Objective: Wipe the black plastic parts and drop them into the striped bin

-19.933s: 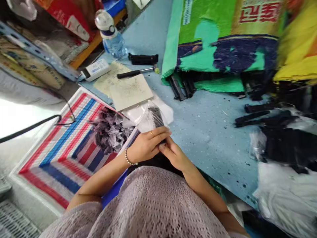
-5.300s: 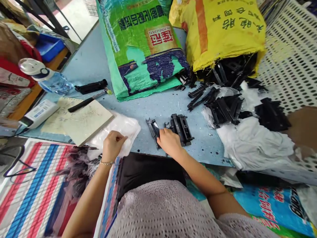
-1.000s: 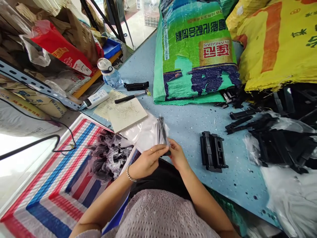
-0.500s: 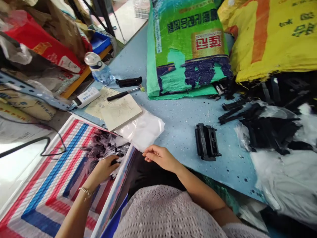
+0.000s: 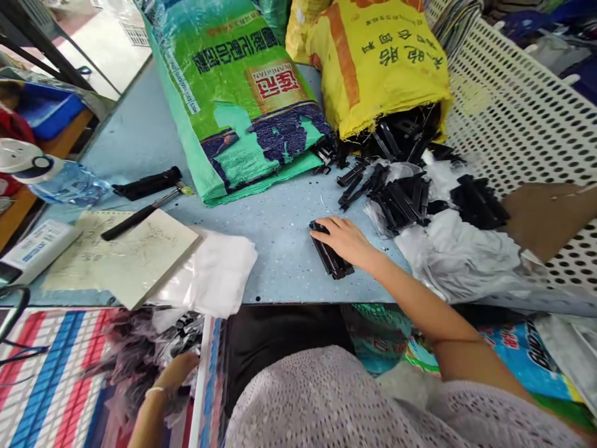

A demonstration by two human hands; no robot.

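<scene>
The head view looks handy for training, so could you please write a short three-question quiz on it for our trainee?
1. What is the right hand touching: (a) a water bottle, (b) black parts or (c) white cloth?
2. True or false: both hands are on the table.
3. What colour is the sack just right of the green sack in the picture?

Key: 1. b. 2. False; the left hand is over the striped bin. 3. Yellow.
</scene>
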